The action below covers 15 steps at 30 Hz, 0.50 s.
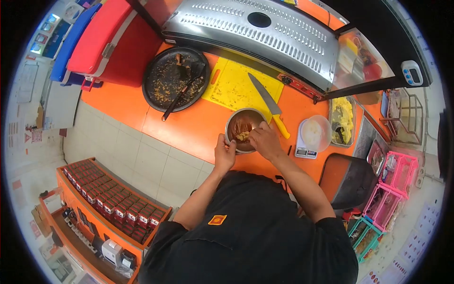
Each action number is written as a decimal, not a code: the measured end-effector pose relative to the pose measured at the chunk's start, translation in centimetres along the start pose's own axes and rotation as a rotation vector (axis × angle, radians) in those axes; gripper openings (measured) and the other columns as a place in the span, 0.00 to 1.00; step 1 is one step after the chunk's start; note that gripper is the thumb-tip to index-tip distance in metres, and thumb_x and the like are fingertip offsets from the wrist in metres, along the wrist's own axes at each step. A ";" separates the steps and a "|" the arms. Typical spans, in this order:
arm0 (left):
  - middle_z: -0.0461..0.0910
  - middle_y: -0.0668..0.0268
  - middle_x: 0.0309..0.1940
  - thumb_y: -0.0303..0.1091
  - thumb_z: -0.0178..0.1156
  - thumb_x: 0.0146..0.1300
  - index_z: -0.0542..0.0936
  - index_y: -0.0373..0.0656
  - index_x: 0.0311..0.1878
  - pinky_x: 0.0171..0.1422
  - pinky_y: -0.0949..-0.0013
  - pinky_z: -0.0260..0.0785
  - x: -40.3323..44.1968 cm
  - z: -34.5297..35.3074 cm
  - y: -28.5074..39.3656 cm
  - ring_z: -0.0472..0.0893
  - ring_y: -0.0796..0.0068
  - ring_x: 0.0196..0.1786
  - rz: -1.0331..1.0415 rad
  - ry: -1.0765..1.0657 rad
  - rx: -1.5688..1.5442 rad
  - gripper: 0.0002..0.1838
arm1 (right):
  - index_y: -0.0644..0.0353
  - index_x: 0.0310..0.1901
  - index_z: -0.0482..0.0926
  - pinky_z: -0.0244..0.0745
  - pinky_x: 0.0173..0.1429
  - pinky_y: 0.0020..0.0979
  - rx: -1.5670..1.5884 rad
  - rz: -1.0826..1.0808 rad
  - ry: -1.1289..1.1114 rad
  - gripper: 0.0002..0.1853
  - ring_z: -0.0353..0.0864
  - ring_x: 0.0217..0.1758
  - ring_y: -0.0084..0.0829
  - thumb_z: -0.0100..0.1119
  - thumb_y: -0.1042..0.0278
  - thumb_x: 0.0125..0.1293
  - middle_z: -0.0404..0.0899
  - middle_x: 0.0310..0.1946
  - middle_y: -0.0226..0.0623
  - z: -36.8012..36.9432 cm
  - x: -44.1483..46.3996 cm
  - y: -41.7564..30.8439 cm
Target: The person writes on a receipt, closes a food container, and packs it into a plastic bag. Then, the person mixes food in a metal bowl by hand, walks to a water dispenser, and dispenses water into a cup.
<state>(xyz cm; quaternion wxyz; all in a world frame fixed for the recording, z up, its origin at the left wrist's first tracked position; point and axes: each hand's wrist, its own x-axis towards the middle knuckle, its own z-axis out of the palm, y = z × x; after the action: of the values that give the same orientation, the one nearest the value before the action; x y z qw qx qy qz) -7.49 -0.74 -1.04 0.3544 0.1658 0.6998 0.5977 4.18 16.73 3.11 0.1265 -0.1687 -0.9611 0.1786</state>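
A round metal bowl (230, 119) stands near the front edge of the orange counter (175, 130), its inside coated with brown sauce. A small heap of yellowish chopped food (243, 136) lies in it. My left hand (225, 153) grips the bowl's left rim, thumb towards the inside. Over the right side of the bowl, my right hand (265, 141) has its fingers closed close to the food; what they hold, if anything, is hidden. Just behind the bowl is a yellow cutting board (236, 87) with crumbs, and a yellow-handled knife (267, 99) lies across its right side.
At left sits a black round pan (156, 78) with crumbs and a black spatula (182, 94). On the right, a plastic tub (316, 133) rests on a kitchen scale (302, 150), beside a tray of yellow food (343, 118). A metal-topped display warmer (255, 35) borders the back.
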 end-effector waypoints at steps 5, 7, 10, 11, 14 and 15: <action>0.74 0.66 0.32 0.28 0.60 0.81 0.67 0.40 0.44 0.35 0.70 0.80 -0.3 1.1 1.7 0.82 0.80 0.33 0.014 -0.055 -0.008 0.10 | 0.52 0.35 0.84 0.73 0.55 0.43 -0.150 0.109 0.162 0.05 0.80 0.49 0.36 0.72 0.68 0.59 0.86 0.36 0.29 -2.3 -0.2 1.0; 0.73 0.66 0.32 0.28 0.60 0.81 0.67 0.40 0.43 0.34 0.71 0.78 -0.6 1.6 2.3 0.80 0.81 0.32 -0.011 -0.076 -0.048 0.11 | 0.54 0.40 0.87 0.72 0.55 0.42 -0.221 0.064 0.062 0.07 0.80 0.51 0.35 0.69 0.65 0.61 0.87 0.35 0.29 -1.9 -0.7 1.8; 0.73 0.67 0.31 0.28 0.61 0.81 0.66 0.41 0.41 0.33 0.71 0.72 -0.4 1.8 1.8 0.75 0.83 0.30 0.058 -0.096 -0.060 0.13 | 0.56 0.40 0.88 0.72 0.55 0.43 -0.109 0.144 -0.039 0.07 0.81 0.51 0.35 0.68 0.66 0.61 0.87 0.35 0.32 -1.4 -2.5 0.3; 0.72 0.68 0.31 0.28 0.61 0.81 0.66 0.41 0.40 0.33 0.71 0.71 -0.3 1.7 1.6 0.73 0.83 0.31 0.064 -0.107 -0.033 0.14 | 0.56 0.40 0.88 0.72 0.55 0.43 -0.108 0.143 -0.039 0.07 0.81 0.51 0.35 0.68 0.66 0.61 0.87 0.35 0.32 -1.5 -2.9 0.0; 0.72 0.69 0.31 0.28 0.61 0.81 0.66 0.41 0.40 0.35 0.71 0.71 -1.0 1.6 2.1 0.71 0.84 0.32 0.079 -0.130 0.027 0.14 | 0.57 0.36 0.88 0.72 0.57 0.45 0.104 0.274 -0.122 0.06 0.81 0.51 0.38 0.68 0.66 0.62 0.88 0.35 0.37 -2.8 -2.9 -1.2; 0.72 0.69 0.31 0.28 0.61 0.81 0.66 0.41 0.40 0.36 0.71 0.72 -1.2 1.7 2.6 0.71 0.83 0.33 0.092 -0.137 0.058 0.14 | 0.56 0.33 0.87 0.72 0.56 0.47 0.041 0.275 -0.002 0.04 0.81 0.50 0.40 0.70 0.66 0.62 0.88 0.34 0.38 -2.7 -2.5 -1.0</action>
<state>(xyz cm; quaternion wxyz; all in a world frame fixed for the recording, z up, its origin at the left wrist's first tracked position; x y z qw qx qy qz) -5.97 0.27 1.72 0.3687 0.2486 0.6826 0.5799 7.00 15.72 5.51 0.1030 -0.2960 -0.9252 0.2140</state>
